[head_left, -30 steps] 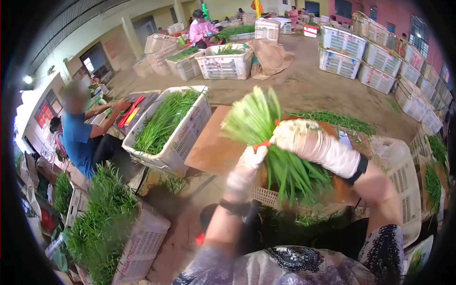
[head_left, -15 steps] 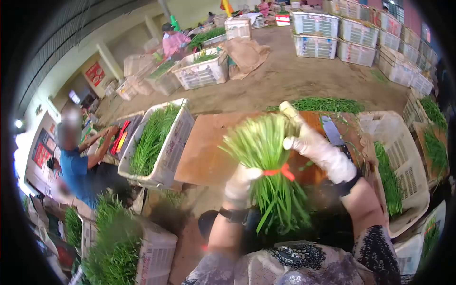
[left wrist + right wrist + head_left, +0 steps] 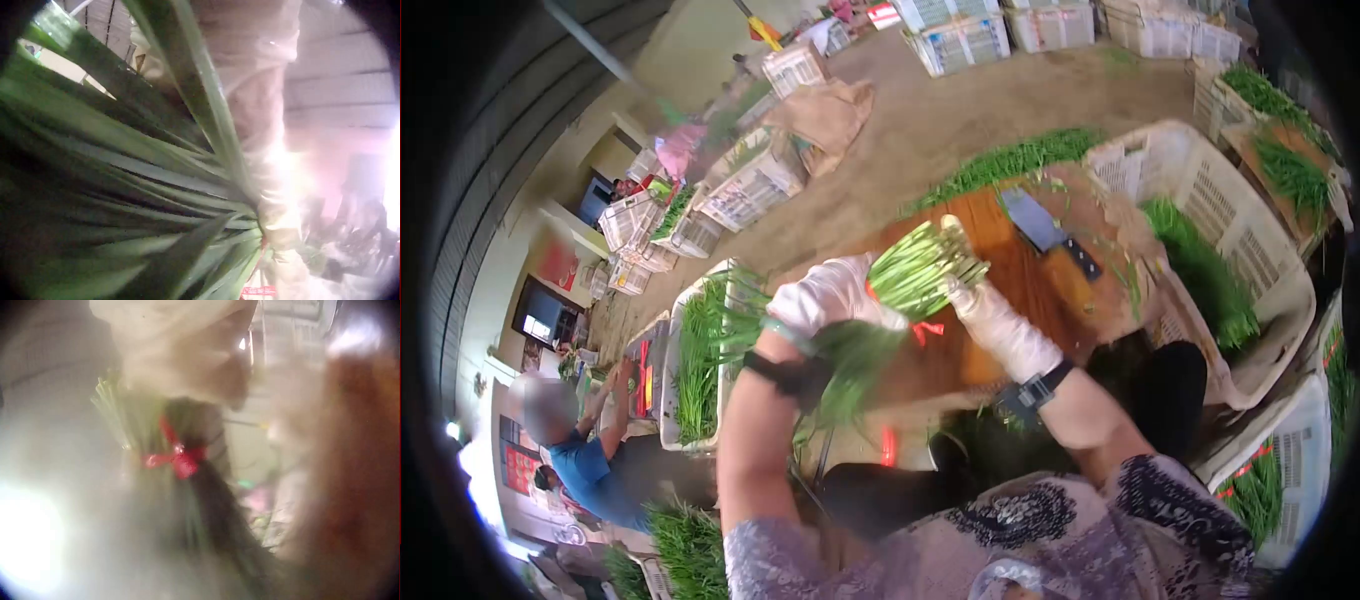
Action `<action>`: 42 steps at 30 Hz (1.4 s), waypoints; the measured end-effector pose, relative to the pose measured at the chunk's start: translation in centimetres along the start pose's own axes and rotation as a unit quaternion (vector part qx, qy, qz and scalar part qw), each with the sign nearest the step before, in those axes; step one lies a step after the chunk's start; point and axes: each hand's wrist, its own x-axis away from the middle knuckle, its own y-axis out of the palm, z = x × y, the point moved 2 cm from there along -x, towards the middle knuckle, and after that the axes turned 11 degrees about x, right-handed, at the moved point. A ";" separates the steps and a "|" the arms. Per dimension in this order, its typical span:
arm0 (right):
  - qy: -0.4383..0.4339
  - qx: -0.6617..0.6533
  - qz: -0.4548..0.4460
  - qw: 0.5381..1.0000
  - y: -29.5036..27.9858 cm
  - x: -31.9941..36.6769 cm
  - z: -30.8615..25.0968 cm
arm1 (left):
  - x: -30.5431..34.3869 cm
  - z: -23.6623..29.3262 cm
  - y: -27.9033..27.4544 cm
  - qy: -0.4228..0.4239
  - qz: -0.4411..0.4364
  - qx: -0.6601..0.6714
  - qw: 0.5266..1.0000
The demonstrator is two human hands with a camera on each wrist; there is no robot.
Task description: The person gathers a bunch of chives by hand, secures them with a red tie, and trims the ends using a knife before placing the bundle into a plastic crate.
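In the head view, a bundle of long green leaves with pale stems is held above the wooden board, tilted, its stem ends toward the right. My gloved left hand grips it round the tied part, and its leaves hang blurred below that wrist. In the left wrist view the dark leaves fan out from the glove. A red tie circles the bundle in the right wrist view. My gloved right hand is at the stem ends, fingers extended alongside them; in its own view it is blurred above the tie.
A cleaver lies on the board. Loose greens line its far edge. White crates of greens stand right and left. A person in blue sits at the left.
The bundle has tipped from leaves-down to leaning sideways, stem ends toward the right hand. My left hand has risen and wrapped round it. The head view has swung right and tilted.
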 end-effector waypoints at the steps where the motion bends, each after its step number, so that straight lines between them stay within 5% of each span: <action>1: 0.055 -0.035 -0.021 0.998 -2.0 1.0 2.3 | -2.4 -3.2 0.6 -0.009 0.000 -0.057 0.998; 2: 0.184 0.020 -0.049 0.982 -5.4 1.8 4.0 | -4.3 -4.8 1.8 0.012 -0.023 -0.089 0.996; 3: 0.155 0.239 0.075 0.955 -8.2 2.0 5.5 | -5.7 -6.0 3.2 -0.012 -0.016 -0.118 0.993; 4: 0.097 0.337 0.099 0.931 -11.4 2.0 5.2 | -6.8 -6.9 4.9 -0.038 -0.011 -0.143 0.989; 5: 0.091 0.519 0.104 0.844 -12.2 1.5 0.3 | -7.9 -6.5 6.4 -0.085 -0.008 -0.184 0.979; 8: -0.052 0.677 -0.069 0.731 -7.1 -0.5 -7.3 | -9.7 -8.4 6.7 -0.109 -0.017 -0.155 0.982; 12: -0.095 0.717 -0.361 0.589 -2.4 -3.2 -1.1 | -9.7 -8.3 7.3 -0.095 -0.018 -0.204 0.974; 15: -0.064 0.700 -0.427 0.570 -4.1 -5.2 2.0 | -8.8 -6.7 7.6 -0.124 0.018 -0.229 0.965; 16: 0.031 0.675 -0.495 0.547 -4.4 -5.7 3.1 | -8.9 -7.1 7.8 -0.130 0.030 -0.217 0.967; 18: -0.026 0.659 -0.512 0.551 -4.8 -5.7 4.1 | -8.7 -7.6 8.2 -0.147 0.052 -0.207 0.966; 24: -0.051 0.593 -0.393 0.701 -6.6 -2.6 6.1 | -8.2 -7.4 11.1 -0.165 0.147 -0.237 0.946; 25: 0.018 0.588 -0.424 0.689 -6.6 -2.8 6.0 | -8.2 -6.9 11.0 -0.191 0.135 -0.238 0.943; 28: -0.121 0.645 -0.395 0.643 -5.7 -2.9 -0.1 | -7.4 -6.7 11.2 -0.153 0.159 -0.277 0.935; 30: -0.190 0.524 -0.270 0.786 -7.7 -5.4 -2.2 | -6.9 -6.1 11.7 -0.172 0.159 -0.285 0.929; 32: -0.001 0.406 -0.140 0.903 -10.6 -5.6 -0.6 | -6.6 -6.3 12.5 -0.155 0.181 -0.299 0.924; 33: -0.195 0.574 -0.295 0.739 -8.9 -5.5 -1.8 | -6.5 -6.6 12.9 -0.133 0.207 -0.318 0.915; 34: -0.044 0.672 -0.400 0.621 -6.9 -4.6 -1.5 | -6.4 -6.6 13.2 -0.133 0.215 -0.327 0.911; 37: -0.225 0.600 -0.257 0.723 -7.7 -1.6 0.9 | -6.3 -6.7 13.6 -0.127 0.230 -0.336 0.904; 40: -0.277 0.774 -0.272 0.499 -6.7 -0.6 1.5 | -5.8 -7.3 14.2 -0.055 0.281 -0.338 0.896; 42: -0.345 0.721 -0.311 0.513 -6.2 -1.2 -0.4 | -6.0 -7.4 13.7 -0.069 0.253 -0.316 0.912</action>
